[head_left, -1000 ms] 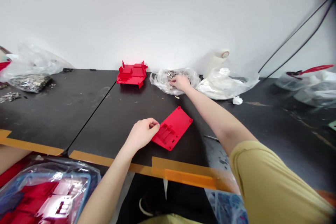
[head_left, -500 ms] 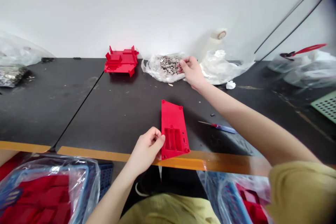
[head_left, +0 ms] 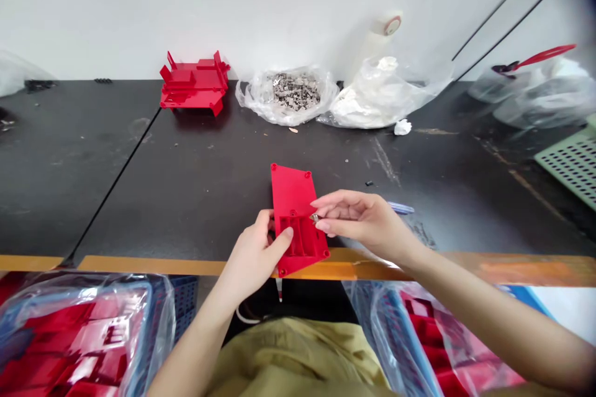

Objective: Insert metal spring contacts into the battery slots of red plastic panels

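A flat red plastic plate (head_left: 294,198) with a recessed compartment lies at the near edge of the black table (head_left: 186,186). My left hand (head_left: 255,255) grips its near left corner, thumb on top. My right hand (head_left: 361,220) pinches a small silver metal piece (head_left: 315,218) and holds it over the plate's compartment. A clear bag of small metal pieces (head_left: 294,92) sits at the back of the table by the wall.
A red moulded part (head_left: 193,82) stands at the back left. White plastic bags (head_left: 382,93) and a tape roll lie beside the metal pieces. A screwdriver (head_left: 399,207) shows behind my right hand. Bagged red parts in blue baskets (head_left: 79,335) sit below the table edge.
My right hand left the bag of metal pieces and came back to the plate with a small metal piece. My left hand turned the plate lengthwise and drew it to the table edge.
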The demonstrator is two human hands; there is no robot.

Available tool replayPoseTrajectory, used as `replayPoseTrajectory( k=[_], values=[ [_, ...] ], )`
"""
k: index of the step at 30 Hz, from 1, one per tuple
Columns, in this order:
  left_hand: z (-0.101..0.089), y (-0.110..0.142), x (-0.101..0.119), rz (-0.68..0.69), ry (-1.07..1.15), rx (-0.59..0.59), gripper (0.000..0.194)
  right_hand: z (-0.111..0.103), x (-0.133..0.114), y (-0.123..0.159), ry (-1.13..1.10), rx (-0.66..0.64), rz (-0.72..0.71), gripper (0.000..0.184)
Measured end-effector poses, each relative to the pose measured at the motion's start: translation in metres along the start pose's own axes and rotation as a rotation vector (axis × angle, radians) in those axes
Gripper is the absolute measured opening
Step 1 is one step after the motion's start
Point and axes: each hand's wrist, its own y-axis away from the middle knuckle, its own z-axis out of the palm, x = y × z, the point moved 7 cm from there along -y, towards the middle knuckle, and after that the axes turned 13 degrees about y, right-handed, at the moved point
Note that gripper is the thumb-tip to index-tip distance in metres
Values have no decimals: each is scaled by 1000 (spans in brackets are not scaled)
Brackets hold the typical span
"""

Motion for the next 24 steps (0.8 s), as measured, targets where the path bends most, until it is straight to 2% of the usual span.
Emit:
replayPoseTrajectory(
  k=[2, 6, 9, 12, 14, 18, 21, 24],
  values=[
    [1, -2, -1, 5, 5, -23, 28, 3, -3, 0, 115, 11, -72, 25],
    [2, -3, -4, 21, 13, -49, 25, 6, -19, 0, 426, 69, -303, 9],
    [1, -2, -2, 51, 37, -52, 23, 7, -28, 1, 582, 133, -395, 12],
    [0, -3, -3, 55, 66, -40, 25, 11, -31, -1, 626, 116, -390, 13],
    [0, -4, -5, 43, 86, -31, 27, 9, -29, -1, 625, 152, -337, 12],
    [0, -3, -6, 51, 136, -51, 32, 1, -24, -1, 518, 211, -253, 11],
    [2, -1, 2, 58, 102, -154, 34, 1, -28, 1, 537, 160, -327, 9],
    [-1, 1, 21, 117, -101, -265, 32, 10, -39, 4, 664, 18, -516, 8]
  ],
)
